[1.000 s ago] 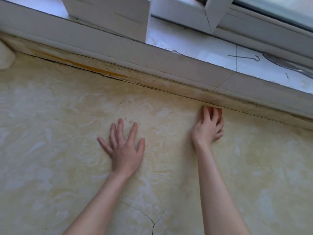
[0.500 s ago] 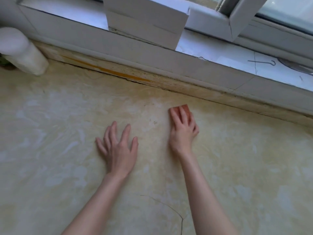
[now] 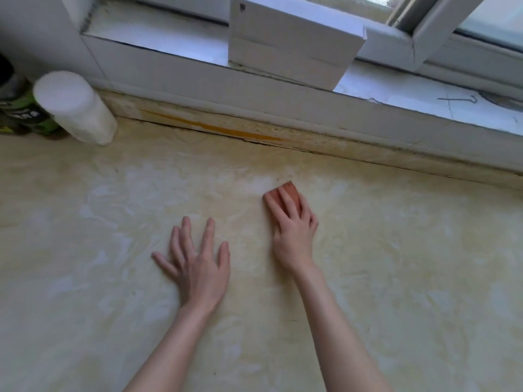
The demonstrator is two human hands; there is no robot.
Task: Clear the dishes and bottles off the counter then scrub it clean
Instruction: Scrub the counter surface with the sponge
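Head view: our left hand [image 3: 198,264] lies spread flat on the yellowish counter [image 3: 396,278]. At its two o'clock, our right hand [image 3: 294,233] grips an orange sponge [image 3: 288,190], fingers curved over it. A white bottle [image 3: 76,108] stands at ten o'clock and a white box [image 3: 291,49] at twelve.

White bottle [image 3: 75,106] far left; sill [image 3: 198,80] behind

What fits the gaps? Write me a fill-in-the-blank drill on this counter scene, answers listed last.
1. The right hand holds a reddish ____ against the counter.
2. The left hand rests flat on the counter, fingers ____.
3. The white box stands on the ____ behind the counter.
Missing words: sponge; spread; windowsill.
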